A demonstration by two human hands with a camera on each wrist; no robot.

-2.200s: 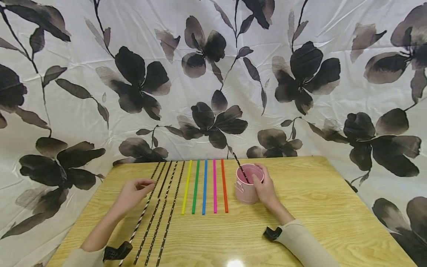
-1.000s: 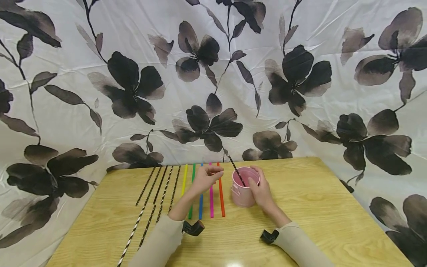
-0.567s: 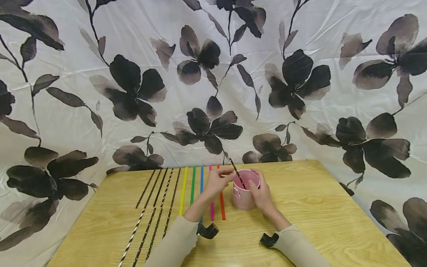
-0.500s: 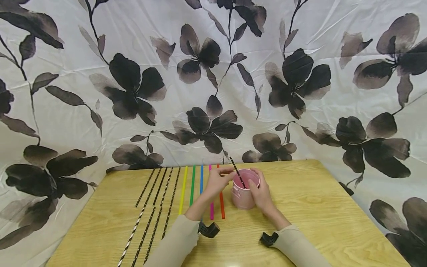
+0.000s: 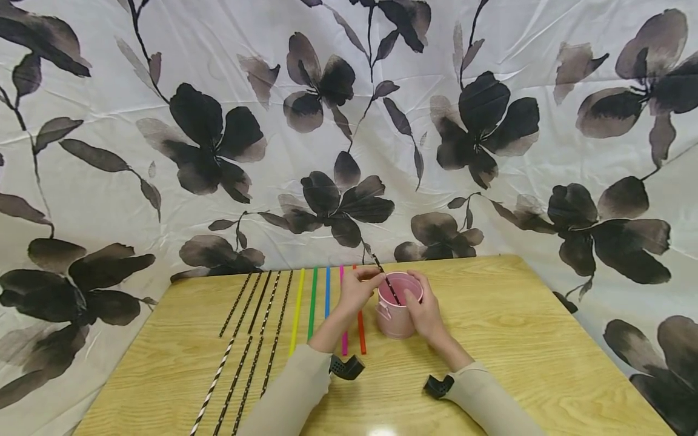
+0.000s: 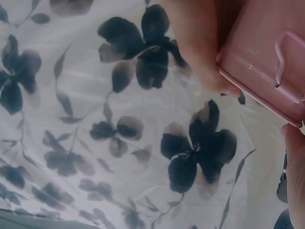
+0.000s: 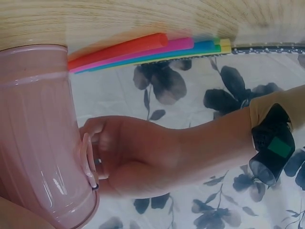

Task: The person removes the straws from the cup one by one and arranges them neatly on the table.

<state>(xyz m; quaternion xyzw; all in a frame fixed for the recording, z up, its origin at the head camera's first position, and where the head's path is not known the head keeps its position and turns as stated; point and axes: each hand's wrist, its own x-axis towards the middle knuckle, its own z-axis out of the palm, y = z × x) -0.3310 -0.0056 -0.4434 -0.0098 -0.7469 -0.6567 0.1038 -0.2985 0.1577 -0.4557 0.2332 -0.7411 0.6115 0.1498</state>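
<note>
A small pink metal bucket (image 5: 395, 322) with a wire side handle stands on the table. My right hand (image 5: 428, 310) grips its right side, thumb over the rim and fingers outside. A black dotted straw (image 5: 391, 290) leans in the bucket, its top sticking out to the upper left. At the bucket's left rim, the thumb and fingertips of my left hand (image 5: 353, 295) pinch this straw. The right wrist view shows the bucket (image 7: 38, 124) up close, with the left hand (image 7: 133, 148) behind its handle. In the left wrist view the bucket's wall (image 6: 257, 52) fills the upper right corner.
Yellow (image 5: 297, 306), green (image 5: 313, 300), blue (image 5: 328, 290), pink (image 5: 345, 343) and red (image 5: 362, 333) straws lie in a row left of the bucket. Several black patterned straws (image 5: 240, 369) lie further left, some end to end. A floral cloth (image 5: 349, 121) hangs behind the wooden table (image 5: 518, 339).
My left hand has moved right, from the leftmost patterned straws, across the coloured ones, to the straw in the bucket. My right hand has kept its grip on the bucket.
</note>
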